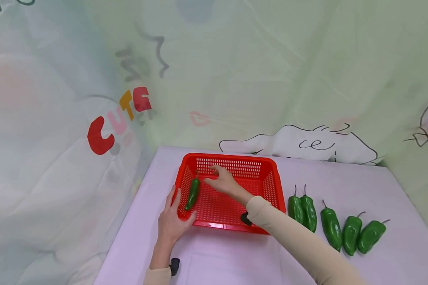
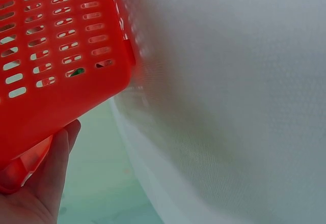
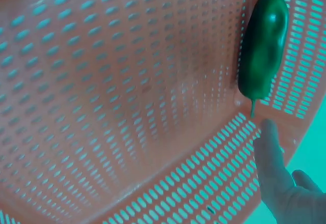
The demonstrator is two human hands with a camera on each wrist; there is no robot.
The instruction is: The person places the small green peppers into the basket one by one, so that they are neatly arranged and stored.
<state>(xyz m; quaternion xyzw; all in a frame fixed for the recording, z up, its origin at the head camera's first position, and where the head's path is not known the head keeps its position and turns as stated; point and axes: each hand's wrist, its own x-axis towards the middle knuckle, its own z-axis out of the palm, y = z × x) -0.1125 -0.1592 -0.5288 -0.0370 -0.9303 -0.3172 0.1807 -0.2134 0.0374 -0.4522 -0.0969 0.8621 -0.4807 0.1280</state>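
Observation:
A red perforated plastic basket stands on the table, with one green chili pepper lying along its left side, stem toward the back. My left hand grips the basket's rim at the front left corner, thumb on the front edge and fingers along the left side. Part of that hand also shows under the rim in the left wrist view. Over the basket's floor hovers my right hand, fingers spread and holding nothing, just right of the pepper. In the right wrist view the pepper lies beyond the fingertips.
Several more green peppers lie in a loose row on the table right of the basket, two of them close to its right wall under the right sleeve. Printed cloth hangs behind and to the left of the table.

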